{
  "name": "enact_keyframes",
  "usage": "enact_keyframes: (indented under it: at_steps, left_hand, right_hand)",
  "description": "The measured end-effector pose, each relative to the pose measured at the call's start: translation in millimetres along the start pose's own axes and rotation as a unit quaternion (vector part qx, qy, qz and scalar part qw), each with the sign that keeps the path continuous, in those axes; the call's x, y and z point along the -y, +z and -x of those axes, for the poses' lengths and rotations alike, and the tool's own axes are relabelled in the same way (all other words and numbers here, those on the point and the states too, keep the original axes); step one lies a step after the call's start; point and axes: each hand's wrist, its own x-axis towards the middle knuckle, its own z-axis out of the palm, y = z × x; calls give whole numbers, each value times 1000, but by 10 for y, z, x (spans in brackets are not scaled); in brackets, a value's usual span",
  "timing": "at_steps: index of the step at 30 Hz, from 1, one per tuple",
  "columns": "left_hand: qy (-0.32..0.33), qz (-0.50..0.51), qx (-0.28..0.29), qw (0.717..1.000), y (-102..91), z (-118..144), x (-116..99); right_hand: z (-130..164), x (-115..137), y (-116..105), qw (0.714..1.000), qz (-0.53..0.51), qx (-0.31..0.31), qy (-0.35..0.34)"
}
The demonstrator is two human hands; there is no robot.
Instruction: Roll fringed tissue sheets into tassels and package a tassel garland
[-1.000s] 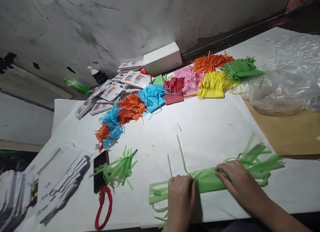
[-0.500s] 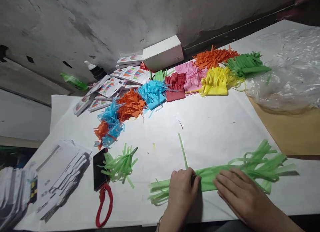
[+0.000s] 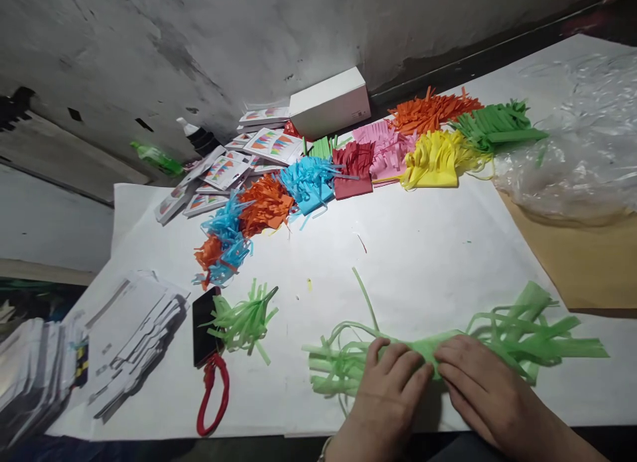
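The green fringed paper (image 3: 497, 332) is pressed flat on the table (image 3: 423, 249) at its near edge, pinned at its middle by the left hand (image 3: 391, 385) and right hand (image 3: 485, 385), fingers extended.

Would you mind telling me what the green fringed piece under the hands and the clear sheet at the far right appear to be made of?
The green fringed piece looks like thin matte tissue or crepe paper: its cut strips curl and flop limply, without shine. Both the left hand and right hand press on its middle. The clear sheet appears to be thin glossy plastic film, crinkled, see-through, with bright glints.
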Motion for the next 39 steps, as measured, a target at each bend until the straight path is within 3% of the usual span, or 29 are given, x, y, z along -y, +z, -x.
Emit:
enact_keyframes:
  at_steps: [2, 4, 8, 13, 18, 21, 26, 32, 39]
  left_hand:
    - [-5, 14, -18, 1000, 212, -4, -36]
    - [-21, 20, -41, 999, 305, 25, -7]
    - [-52, 36, -59, 996, 221, 81, 57]
    - [-68, 82, -57, 993, 91, 120, 49]
    - [-176, 64, -99, 977, 121, 173, 41]
    - [-200, 63, -92, 973, 131, 183, 47]
    - [-154, 81, -75, 982, 130, 250, 109]
    - [-82, 31, -144, 986, 264, 386, 175]
    - [-176, 49, -37, 983, 76, 334, 134]
  right_hand:
    - [25, 6, 10, 1000, 14, 7, 2]
    - [84, 8, 28, 1000, 13, 9, 24]
    - [224, 14, 62, 995, -38, 3, 94]
    - [212, -15, 70, 992, -33, -4, 125]
    - [76, -45, 63, 983, 33, 16, 177]
    - [0, -41, 58, 980, 17, 17, 200]
    - [0, -45, 30, 990, -62, 14, 126]
    - [225, -133, -58, 997, -64, 12, 45]
    - [9, -179, 7, 986, 14, 43, 159]
